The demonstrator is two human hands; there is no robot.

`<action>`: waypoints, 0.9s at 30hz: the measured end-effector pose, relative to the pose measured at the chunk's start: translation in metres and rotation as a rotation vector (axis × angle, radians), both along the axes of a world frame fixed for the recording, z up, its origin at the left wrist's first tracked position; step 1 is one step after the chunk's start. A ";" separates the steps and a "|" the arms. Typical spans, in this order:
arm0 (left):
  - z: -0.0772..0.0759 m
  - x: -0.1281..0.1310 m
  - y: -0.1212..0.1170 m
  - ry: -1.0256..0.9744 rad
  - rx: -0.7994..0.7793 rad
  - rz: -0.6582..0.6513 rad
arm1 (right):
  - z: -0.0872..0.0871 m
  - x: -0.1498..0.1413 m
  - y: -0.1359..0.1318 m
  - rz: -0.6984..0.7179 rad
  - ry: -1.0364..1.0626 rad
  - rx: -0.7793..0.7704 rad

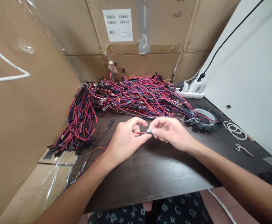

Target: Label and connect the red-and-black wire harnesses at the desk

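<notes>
My left hand (128, 134) is closed around a wire harness, and a short stretch of its red wire (139, 133) shows between thumb and curled fingers. My left thumb tip lies against a small grey and black connector (149, 131) at the wire's end. From the other side, my right hand (173, 132) pinches this connector between thumb and fingertips. Both hands are just above the dark table (150, 174). Red and orange wires (95, 149) trail behind my left wrist. A black cable with a barrel-shaped plug (110, 123) lies to the left.
A big heap of red, blue and black wire harnesses (145, 93) lies at the back, with a looped bundle (81, 109) on the left. Right are a power strip (192, 92), a black finned ring (202, 119), coiled cord (235, 130) and small scissors (243, 149). Cardboard (79, 31) walls the back and left.
</notes>
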State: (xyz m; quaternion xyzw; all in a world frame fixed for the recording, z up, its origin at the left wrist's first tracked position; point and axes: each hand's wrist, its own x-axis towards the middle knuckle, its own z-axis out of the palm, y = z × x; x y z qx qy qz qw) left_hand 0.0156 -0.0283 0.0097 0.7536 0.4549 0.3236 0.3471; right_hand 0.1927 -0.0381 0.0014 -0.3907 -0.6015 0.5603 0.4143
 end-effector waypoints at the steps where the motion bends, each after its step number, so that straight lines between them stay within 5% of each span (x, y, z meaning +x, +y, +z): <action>1: 0.001 0.000 0.000 -0.013 -0.045 0.005 | 0.000 0.000 0.000 0.005 -0.011 0.016; 9: 0.006 0.003 0.002 -0.183 -0.200 -0.033 | -0.003 -0.001 0.000 -0.063 -0.046 0.149; 27: 0.004 0.005 -0.002 -0.268 -0.103 0.034 | -0.008 -0.003 -0.007 -0.191 -0.235 0.475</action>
